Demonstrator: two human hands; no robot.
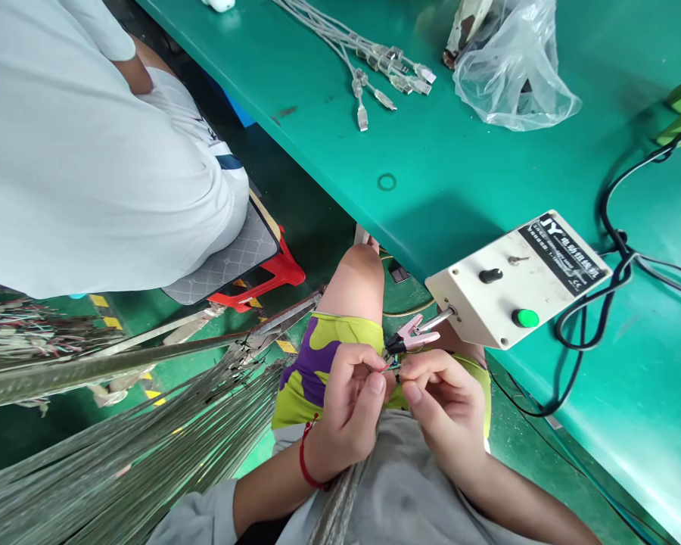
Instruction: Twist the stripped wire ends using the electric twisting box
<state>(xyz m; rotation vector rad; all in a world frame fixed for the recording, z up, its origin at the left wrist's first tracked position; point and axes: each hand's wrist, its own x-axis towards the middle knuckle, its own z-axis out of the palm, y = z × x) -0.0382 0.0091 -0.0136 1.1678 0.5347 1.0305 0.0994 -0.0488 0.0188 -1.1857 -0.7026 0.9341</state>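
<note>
My left hand [352, 405], with a red cord on its wrist, is closed in a pinch on a thin red wire [386, 368] whose tip shows at the fingertips. Close beside it, my right hand [449, 409] pinches what looks like a thin dark wire [398, 377]; most of it is hidden by the fingers. Just beyond both hands, a pink clip [412, 333] with dark jaws sits at the end of the metal shaft of a white motor box [488, 303]. A bundle of grey cables [340, 503] runs over my lap below my left hand.
The green table [329, 144] bears USB cables [374, 64], a clear plastic bag [516, 76], a rubber ring [387, 182] and black power cords [601, 325]. Long cables [164, 446] hang at left. A person in white [107, 151] sits on a red stool [272, 272].
</note>
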